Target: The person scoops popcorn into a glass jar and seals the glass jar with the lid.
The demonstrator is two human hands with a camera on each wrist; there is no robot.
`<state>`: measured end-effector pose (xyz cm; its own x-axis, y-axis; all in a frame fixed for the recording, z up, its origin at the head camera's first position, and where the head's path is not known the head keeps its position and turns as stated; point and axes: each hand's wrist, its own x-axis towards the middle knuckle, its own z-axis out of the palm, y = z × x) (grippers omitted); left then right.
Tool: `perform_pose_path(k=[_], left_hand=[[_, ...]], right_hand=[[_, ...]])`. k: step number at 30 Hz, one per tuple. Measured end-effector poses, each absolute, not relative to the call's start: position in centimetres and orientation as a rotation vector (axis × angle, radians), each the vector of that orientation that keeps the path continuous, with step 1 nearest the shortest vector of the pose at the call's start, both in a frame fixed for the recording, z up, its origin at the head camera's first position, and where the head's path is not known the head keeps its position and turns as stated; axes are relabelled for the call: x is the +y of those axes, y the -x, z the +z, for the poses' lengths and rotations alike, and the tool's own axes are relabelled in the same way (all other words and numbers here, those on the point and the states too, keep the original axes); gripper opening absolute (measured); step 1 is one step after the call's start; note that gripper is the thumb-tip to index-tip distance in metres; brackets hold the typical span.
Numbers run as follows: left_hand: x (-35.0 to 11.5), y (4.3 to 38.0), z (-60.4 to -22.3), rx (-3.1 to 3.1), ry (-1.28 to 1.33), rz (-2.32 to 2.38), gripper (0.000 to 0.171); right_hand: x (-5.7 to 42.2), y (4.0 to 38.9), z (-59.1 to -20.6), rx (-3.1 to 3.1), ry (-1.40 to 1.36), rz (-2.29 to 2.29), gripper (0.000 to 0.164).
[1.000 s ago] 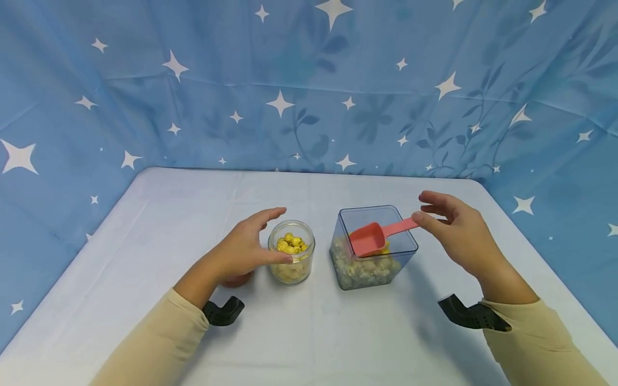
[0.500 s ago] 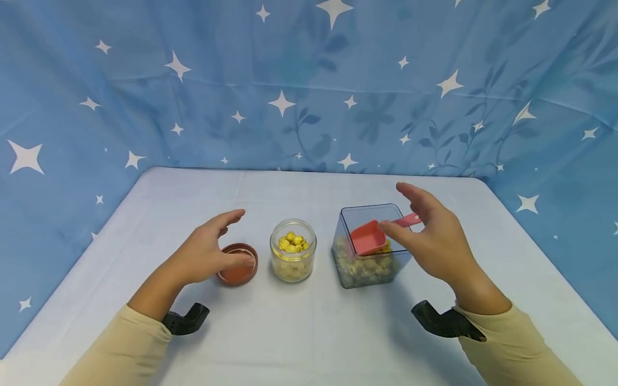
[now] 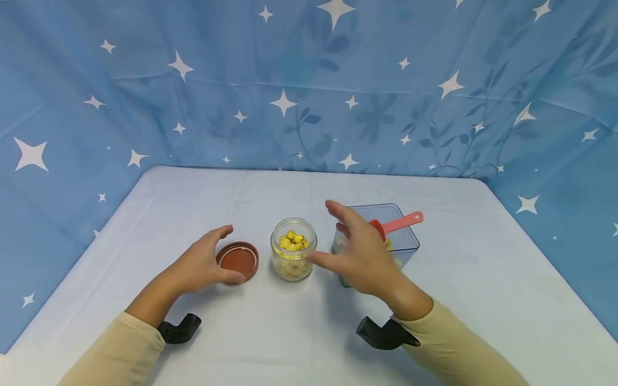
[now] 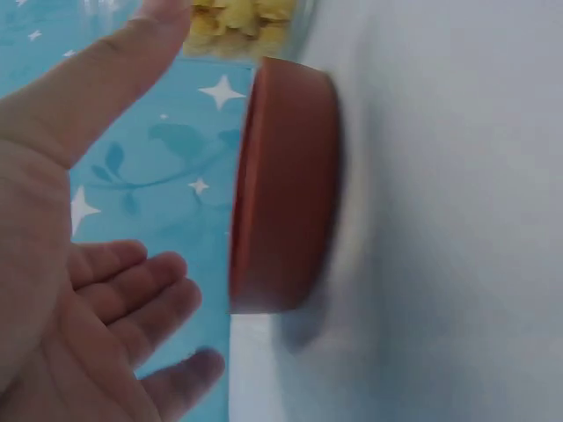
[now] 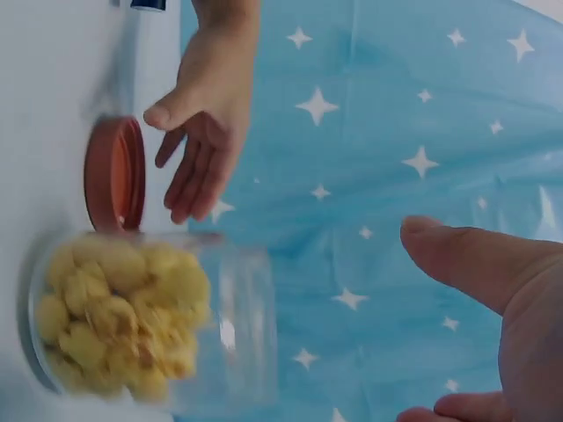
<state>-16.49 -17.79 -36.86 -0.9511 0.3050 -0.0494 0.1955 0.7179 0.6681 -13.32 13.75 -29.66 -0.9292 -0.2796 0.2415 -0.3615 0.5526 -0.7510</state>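
A reddish-brown jar lid (image 3: 238,261) lies with its hollow side up on the table. My left hand (image 3: 195,265) hovers over its left side, thumb and fingers spread apart, holding nothing. Beside the lid stands a clear jar (image 3: 293,268) with yellow popcorn (image 3: 292,241) in it. My right hand (image 3: 364,257) is just right of the jar, its thumb near the rim and its fingers spread; whether the thumb touches the glass I cannot tell. In the right wrist view the lid (image 5: 114,176) sits beyond the popcorn-filled jar (image 5: 242,325).
Behind my right hand stands a clear square container (image 3: 405,249) of popcorn, partly hidden. A pink scoop (image 3: 403,221) lies across it, handle over the right rim. A white cloth covers the table (image 3: 270,332), and a blue star-patterned curtain (image 3: 309,80) hangs behind.
My right hand has left the scoop's handle and moved left to the jar. My left hand has drawn back from the jar, leftward, and come lower over the lid.
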Motion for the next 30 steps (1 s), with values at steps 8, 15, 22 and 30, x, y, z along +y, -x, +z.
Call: perform_pose_path(k=[8, 15, 22, 30], left_hand=[[-18.1, 16.3, -38.2, 2.827, -0.443, 0.861, 0.119], [-18.2, 16.4, -38.7, 2.851, -0.476, 0.890, 0.108], [-17.3, 16.3, -37.5, 2.873, -0.532, 1.010, 0.104], [-16.8, 16.0, -35.3, 2.898, -0.554, 1.066, 0.103]], right_hand=[[10.5, 13.4, -31.3, -2.819, -0.394, 1.311, 0.100], [9.4, 14.6, -33.8, -2.810, -0.313, 1.317, 0.101], [9.1, 15.3, -35.4, -2.770, -0.216, 1.495, 0.103], [9.1, 15.4, -36.0, -2.714, -0.251, 1.551, 0.101]])
